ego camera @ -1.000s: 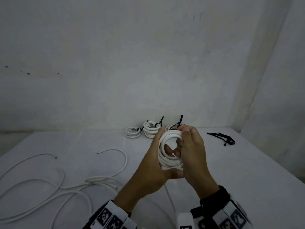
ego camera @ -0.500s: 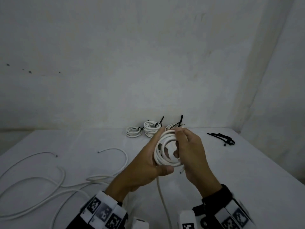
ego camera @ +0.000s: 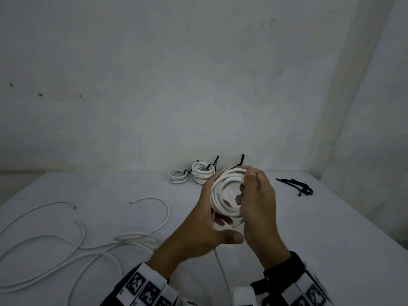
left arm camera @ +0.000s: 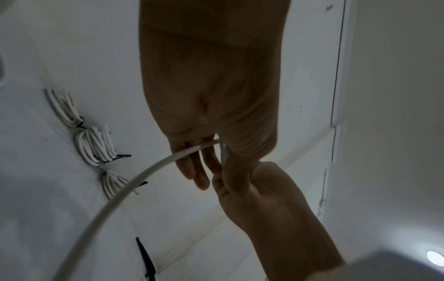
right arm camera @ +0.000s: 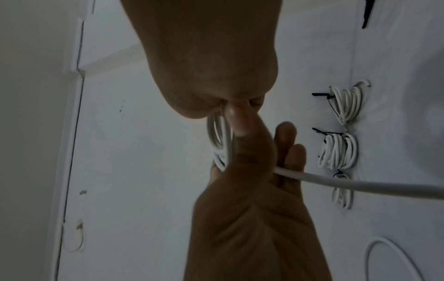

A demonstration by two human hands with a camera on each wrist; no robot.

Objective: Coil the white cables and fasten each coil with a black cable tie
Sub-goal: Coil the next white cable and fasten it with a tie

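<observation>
Far to the left of the hands, loose white cables sprawl in slack curves on the white table, probably waiting their turn to be wound.

At the centre, both hands hold one coil up above the table. The left hand cups the coil from the left and from underneath, fingers curled behind the loops and the thumb pointing right beneath them. This looks like the anchoring grasp, keeping the finished turns stacked so they cannot spring apart. The right hand closes on the coil's right edge, fingers wrapped over the top of the loops and tips reaching into the ring's opening, likely guiding the newest turn into place. From the bottom of the coil a free tail of cable drops toward the person, so the winding seems unfinished. In the left wrist view this tail runs out between the left fingers.

Just beyond the hands, against the wall, sit three finished coils, each cinched with a black tie whose end sticks up, set aside out of the way.

To the right of the grip, well apart from it, a small bundle of black cable ties lies on the table, within reach of the right hand for fastening this coil.
</observation>
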